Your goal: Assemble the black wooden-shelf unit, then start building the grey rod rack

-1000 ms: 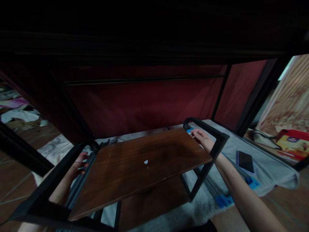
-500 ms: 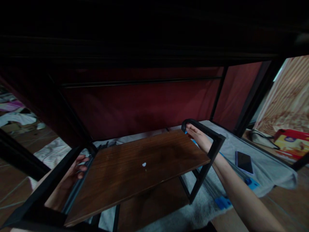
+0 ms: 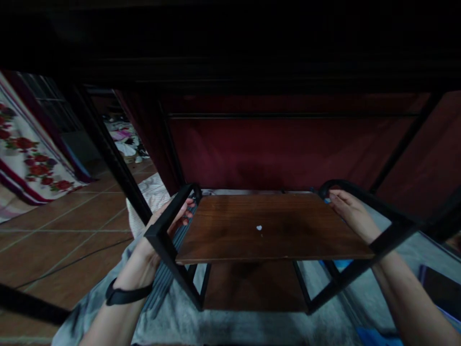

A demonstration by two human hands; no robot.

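Note:
A small shelf unit with a black metal side frame and brown wooden boards stands in front of me; its upper board carries a small white heart-shaped speck. My left hand reaches through the left side frame to the far left post. Its fingers are bent, with a small shiny bit by the fingertips that I cannot make out. On the other side my right hand is closed at the far right post, just under the curved corner. The fingertips there are partly hidden. A lower board lies beneath.
Dark bars and a bed-like frame surround the space, with red cloth behind. Grey cloth covers the floor under the shelf. A phone lies at right, a cable on the tiles at left.
My view has swung to the left, so the shelf appears farther right and more level. The floral cloth at left has come into view. Both hands stay at the far posts.

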